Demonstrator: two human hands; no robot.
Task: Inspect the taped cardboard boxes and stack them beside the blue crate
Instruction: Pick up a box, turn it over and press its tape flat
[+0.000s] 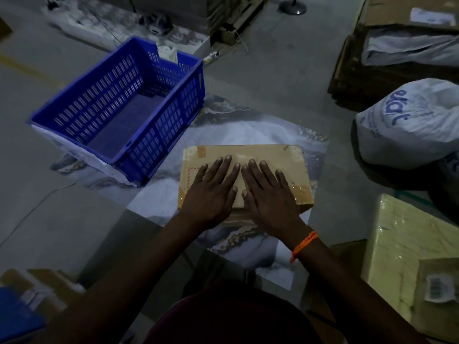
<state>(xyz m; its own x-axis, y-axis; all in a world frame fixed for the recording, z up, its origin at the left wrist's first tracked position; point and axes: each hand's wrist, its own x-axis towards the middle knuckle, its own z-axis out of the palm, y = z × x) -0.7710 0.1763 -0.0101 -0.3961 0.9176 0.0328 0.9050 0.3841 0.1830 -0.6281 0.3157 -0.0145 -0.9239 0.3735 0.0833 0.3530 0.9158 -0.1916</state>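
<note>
Both the left hand [211, 192] and right hand [269, 194] lie flat and open on the taped cardboard box [278, 157], which looks light and stiff, best taken by its side edges.

Blue lettering, apparently "ekart", on the white plastic sack [407, 135] at right

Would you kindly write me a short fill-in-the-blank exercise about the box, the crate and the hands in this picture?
1. The left hand and the right hand both rest flat on the ____ of the cardboard box.
2. The crate to the left of the box is coloured ____.
3. The band on the right wrist is coloured ____.

Missing words: top; blue; orange.
</note>
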